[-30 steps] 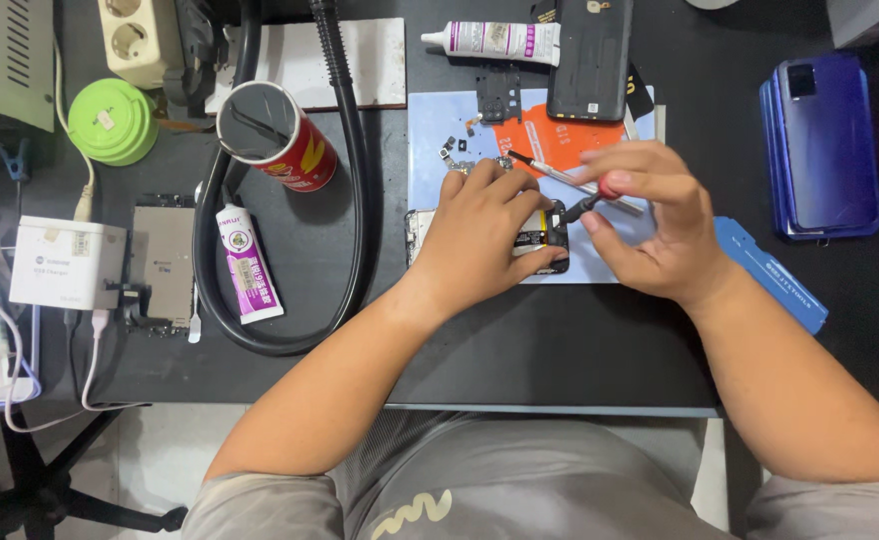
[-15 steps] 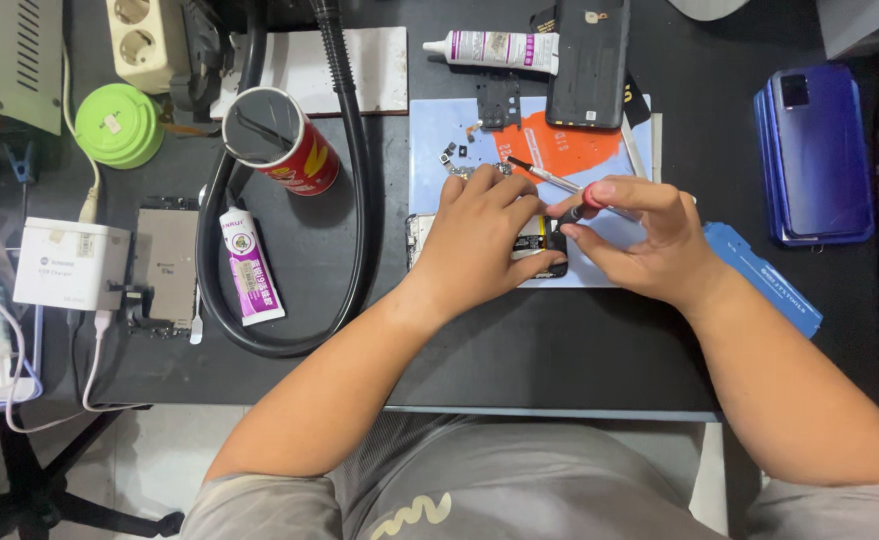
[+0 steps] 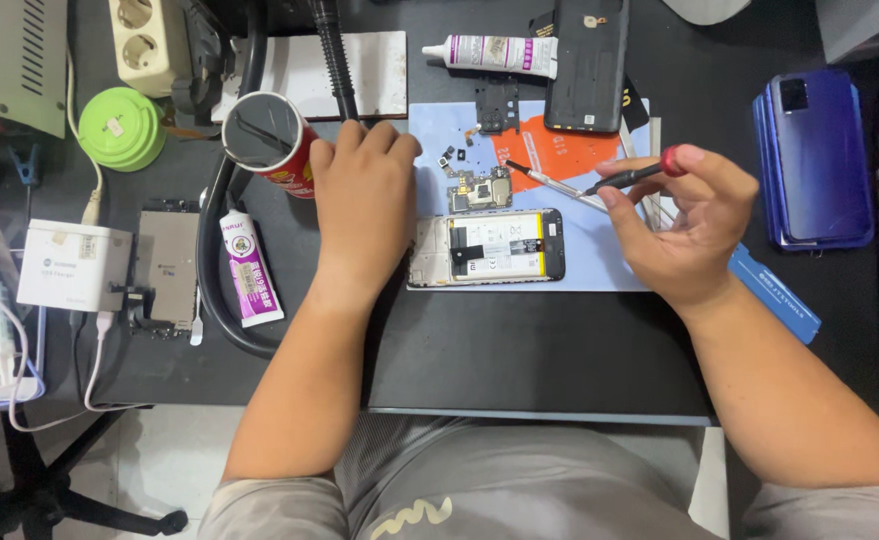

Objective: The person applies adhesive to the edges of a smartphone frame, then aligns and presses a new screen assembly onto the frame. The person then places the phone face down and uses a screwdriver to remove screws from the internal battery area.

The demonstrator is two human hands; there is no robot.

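An opened phone (image 3: pixel 487 247) lies on a light blue mat (image 3: pixel 600 262), its battery and insides showing. A loose circuit board (image 3: pixel 481 188) and small parts sit just above it. My right hand (image 3: pixel 682 225) is raised right of the phone and holds a thin screwdriver (image 3: pixel 585 184) with a red cap, tip pointing left over an orange sheet (image 3: pixel 560 152). My left hand (image 3: pixel 365 200) rests flat on the black table, left of the phone, fingers together, beside a red can (image 3: pixel 268 142). It holds nothing.
A black phone back (image 3: pixel 589 64) and a white glue tube (image 3: pixel 490 55) lie at the top. Blue phones (image 3: pixel 816 160) are stacked at right, a blue pry tool (image 3: pixel 775 293) below them. At left: a black hose (image 3: pixel 210 270), another tube (image 3: pixel 249 270), white charger (image 3: pixel 73 266), green reel (image 3: pixel 121 127).
Both hands have come off the phone. My left hand slid left to rest beside the can; my right hand lifted right with the screwdriver, uncovering the phone.
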